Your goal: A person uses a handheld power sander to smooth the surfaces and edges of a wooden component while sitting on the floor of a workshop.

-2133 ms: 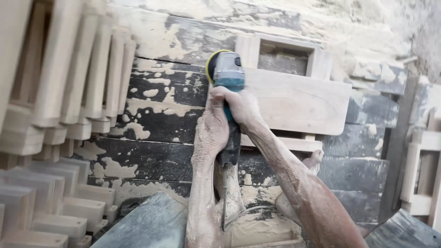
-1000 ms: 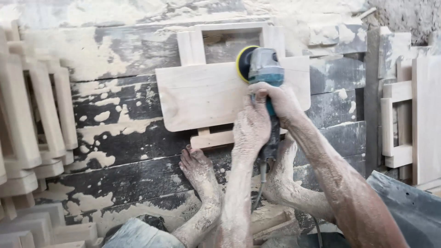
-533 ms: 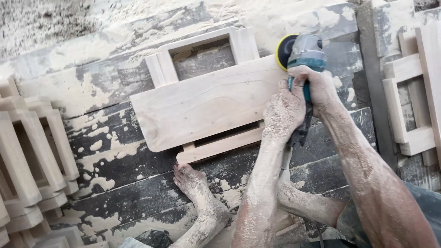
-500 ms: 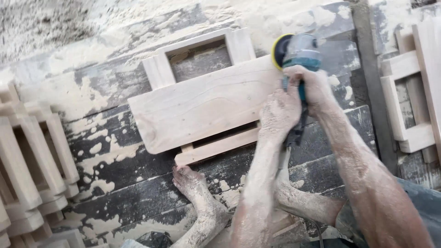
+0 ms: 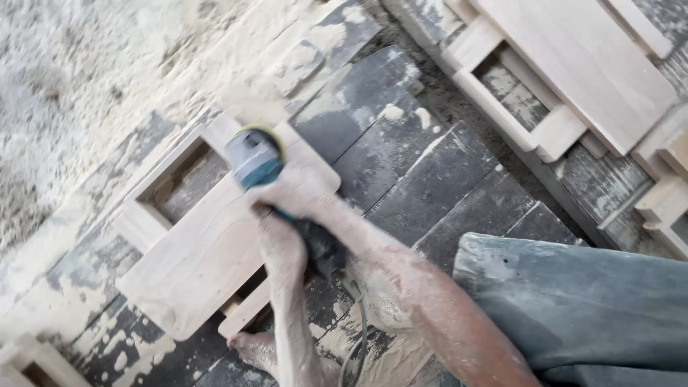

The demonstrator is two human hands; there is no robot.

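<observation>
A teal and grey power sander [image 5: 252, 159] with a yellow-edged pad rests on the upper end of a pale wooden panel piece [image 5: 188, 269] lying on dark dusty planks. My right hand [image 5: 299, 190] grips the sander just behind its head. My left hand [image 5: 281, 245] is closed on the dark handle further back. Both arms are coated in sawdust. The sander's cord [image 5: 356, 337] trails down between my arms. My bare foot [image 5: 249, 347] sits at the lower edge of the panel. The picture is blurred by motion.
More pale wooden frame pieces [image 5: 573, 64] lie at the top right. A heap of sawdust [image 5: 64, 79] covers the upper left. My grey trouser leg [image 5: 573, 301] fills the lower right. Another frame corner [image 5: 29, 362] shows at the bottom left.
The view has swung and tilted, so the panel now lies diagonally at the left. The sander stays near the panel's right end, with both hands still on it.
</observation>
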